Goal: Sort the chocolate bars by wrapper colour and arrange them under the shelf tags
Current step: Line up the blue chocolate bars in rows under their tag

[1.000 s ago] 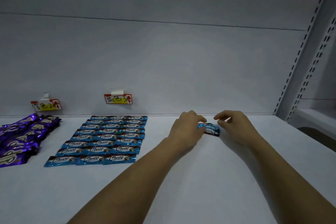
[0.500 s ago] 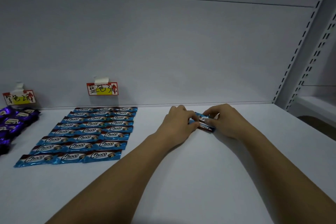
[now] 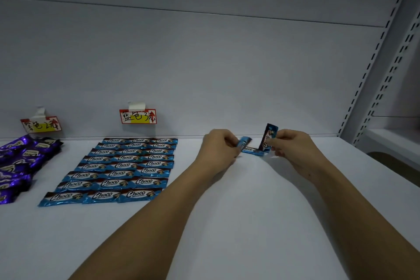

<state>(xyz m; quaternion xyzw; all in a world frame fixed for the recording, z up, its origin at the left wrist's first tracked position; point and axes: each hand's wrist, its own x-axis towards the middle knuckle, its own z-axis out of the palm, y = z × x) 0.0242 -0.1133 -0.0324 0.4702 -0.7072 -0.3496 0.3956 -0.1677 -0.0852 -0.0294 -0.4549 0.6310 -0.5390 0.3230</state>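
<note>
Near the back of the white shelf (image 3: pixel 250 223), my left hand (image 3: pixel 219 150) pinches one blue bar (image 3: pixel 244 142) and my right hand (image 3: pixel 293 146) holds another blue bar (image 3: pixel 269 137) lifted upright. A third blue bar (image 3: pixel 252 150) lies flat on the shelf between them. Several blue Choco bars (image 3: pixel 118 169) lie in neat rows of three under the middle tag (image 3: pixel 138 116). A loose heap of purple bars (image 3: pixel 20 161) sits under the left tag (image 3: pixel 41 124).
The shelf's back panel (image 3: pixel 204 75) rises right behind the bars. Slotted metal uprights (image 3: pixel 372 70) stand at the right, with another shelf (image 3: pixel 391 141) beyond them.
My two hands had been together on a small stack of blue bars. Now they have drawn apart, each lifting one bar, and one bar stays on the shelf.
</note>
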